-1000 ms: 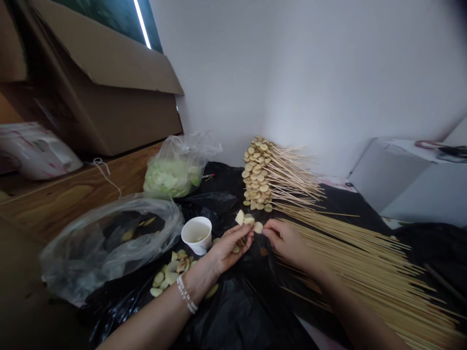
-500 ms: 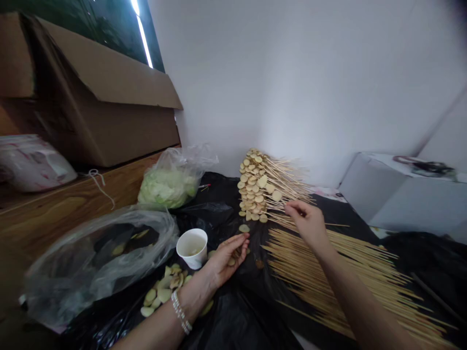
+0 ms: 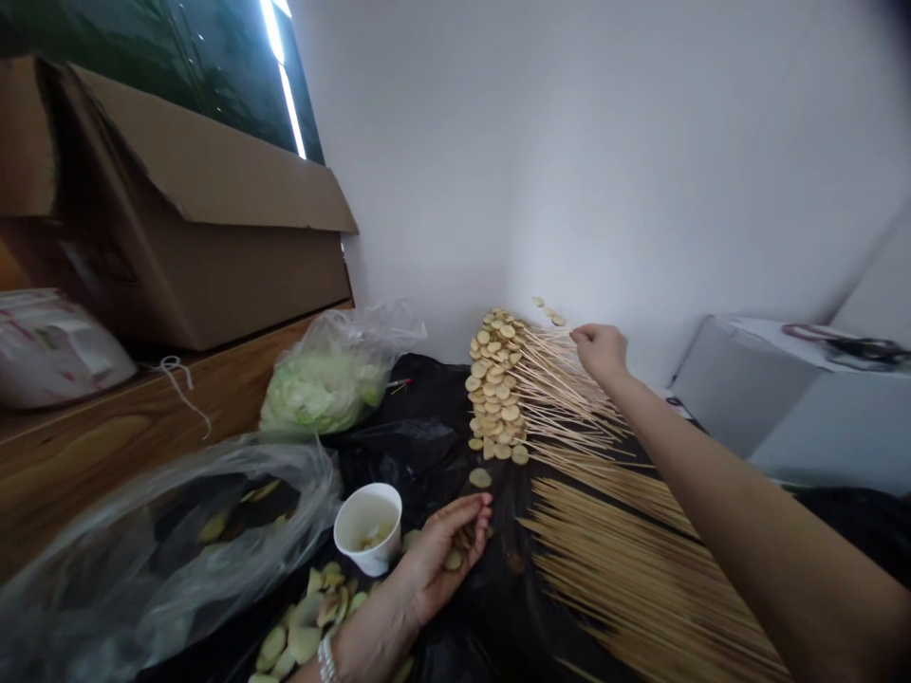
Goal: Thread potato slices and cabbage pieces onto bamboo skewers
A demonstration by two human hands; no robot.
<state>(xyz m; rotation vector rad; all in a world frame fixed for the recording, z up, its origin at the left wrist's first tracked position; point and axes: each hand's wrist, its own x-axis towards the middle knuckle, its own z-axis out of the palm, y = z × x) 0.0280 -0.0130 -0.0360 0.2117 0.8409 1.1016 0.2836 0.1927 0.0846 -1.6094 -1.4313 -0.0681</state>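
One thin wooden skewer threaded with pale-yellow round slices [image 3: 548, 311] extends left from the right hand [image 3: 602, 351], its grip pinched narrow on it, above the pale wooden sticks [image 3: 559, 391]; the left hand [image 3: 437, 555] cups loose cream-coloured slices [image 3: 454, 560] near a white cup [image 3: 370, 562].

Smooth cup [image 3: 351, 520]; beneath it, creased, glossy plastic sheet [image 3: 419, 438]; right of it, matt wooden skewers [image 3: 633, 579]; behind it, crinkled plastic bag [image 3: 388, 332].
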